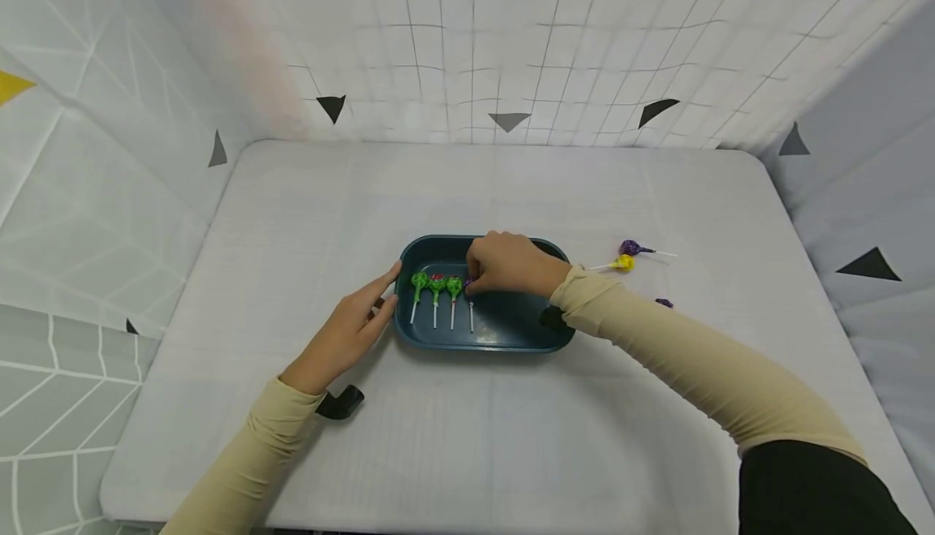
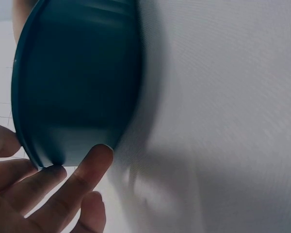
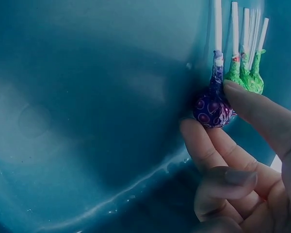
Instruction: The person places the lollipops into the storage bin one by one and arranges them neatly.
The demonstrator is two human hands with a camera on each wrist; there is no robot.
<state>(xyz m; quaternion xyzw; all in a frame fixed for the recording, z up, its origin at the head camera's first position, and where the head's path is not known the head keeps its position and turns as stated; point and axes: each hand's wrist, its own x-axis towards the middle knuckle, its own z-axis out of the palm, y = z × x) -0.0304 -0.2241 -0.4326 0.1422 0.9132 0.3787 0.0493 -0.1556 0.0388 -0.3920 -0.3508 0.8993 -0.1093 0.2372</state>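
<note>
A dark teal tray (image 1: 514, 328) lies on the white-covered table. Three green-wrapped lollipops (image 1: 419, 281) sit side by side at its left, sticks toward the near side; red shows on the middle one. My right hand (image 1: 514, 263) reaches over the tray and pinches a purple-wrapped lollipop (image 3: 211, 109) by its head, between thumb and fingers, beside the green ones. That lollipop's head is partly hidden by the hand in the head view. My left hand (image 1: 346, 328) touches the tray's left end with fairly straight fingers (image 2: 70, 194) against the outside of the wall.
Right of the tray, on the table (image 1: 365, 462), lie a yellow lollipop (image 1: 623, 263) and another purple lollipop (image 1: 630, 248). A further purple piece (image 1: 664, 303) shows partly behind the right sleeve. White fabric walls with printed lines surround the table at the back and sides.
</note>
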